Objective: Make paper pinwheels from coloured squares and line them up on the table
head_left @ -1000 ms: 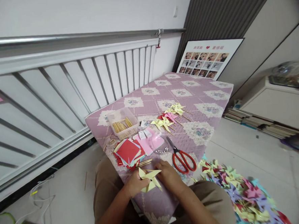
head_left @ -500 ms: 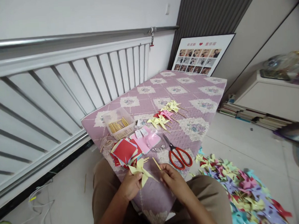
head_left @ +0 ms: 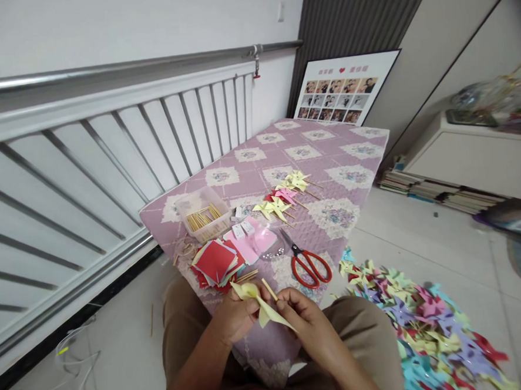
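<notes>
My left hand (head_left: 238, 315) is closed on a pale yellow paper pinwheel (head_left: 264, 308), now seen nearly edge-on between my hands. In the fingers of my right hand (head_left: 299, 311) is a short wooden stick (head_left: 268, 288), its tip slanting up close to the back of the pinwheel. Whether stick and paper touch I cannot tell. Just beyond my hands lie a stack of coloured paper squares (head_left: 215, 261), a few loose sticks and a pair of red-handled scissors (head_left: 309, 267). Small shiny pieces sit in a clear plastic bag or dish (head_left: 270, 250).
A plastic box of sticks (head_left: 204, 216) stands at the table's left. Finished pinwheels (head_left: 282, 198) lie mid-table on the purple floral cloth (head_left: 322, 133). A heap of colourful pinwheels (head_left: 420, 320) covers the floor at right. A white radiator (head_left: 120, 150) runs along the left.
My left hand has turned the pinwheel from facing me to edge-on and moved it right. The stick in my right hand and the pinwheel are now close together. The view has shifted slightly.
</notes>
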Demonstrator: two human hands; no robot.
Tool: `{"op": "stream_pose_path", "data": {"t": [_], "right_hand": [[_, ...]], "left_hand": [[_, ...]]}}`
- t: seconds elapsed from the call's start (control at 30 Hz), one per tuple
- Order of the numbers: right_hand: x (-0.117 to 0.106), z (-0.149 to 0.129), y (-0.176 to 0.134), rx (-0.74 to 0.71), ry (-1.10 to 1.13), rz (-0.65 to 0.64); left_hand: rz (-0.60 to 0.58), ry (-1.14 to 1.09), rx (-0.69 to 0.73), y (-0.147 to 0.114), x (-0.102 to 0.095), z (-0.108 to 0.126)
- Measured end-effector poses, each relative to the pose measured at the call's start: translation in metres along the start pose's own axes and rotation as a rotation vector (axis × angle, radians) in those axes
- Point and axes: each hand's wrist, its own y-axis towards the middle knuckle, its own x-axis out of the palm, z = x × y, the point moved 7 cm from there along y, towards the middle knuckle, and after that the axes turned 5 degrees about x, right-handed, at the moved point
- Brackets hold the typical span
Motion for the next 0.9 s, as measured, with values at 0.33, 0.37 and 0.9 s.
{"op": "stream_pose_path", "data": {"t": [0.33,0.37,0.9], "right_hand": [[0.006,-0.016,-0.008,-0.046,0.058,-0.033],[0.007,-0.018,-0.009,-0.055,0.05,-0.031],[0.014,-0.036,-0.017,-0.124,0.052,-0.029]], "left_hand": [[0.067,0.038,0.041,-0.003,0.012,0.01],[0.074,0.044,0.045,-0.003,0.013,0.011],[0.06,0.068,0.161,-0.008,0.014,0.024]]}}
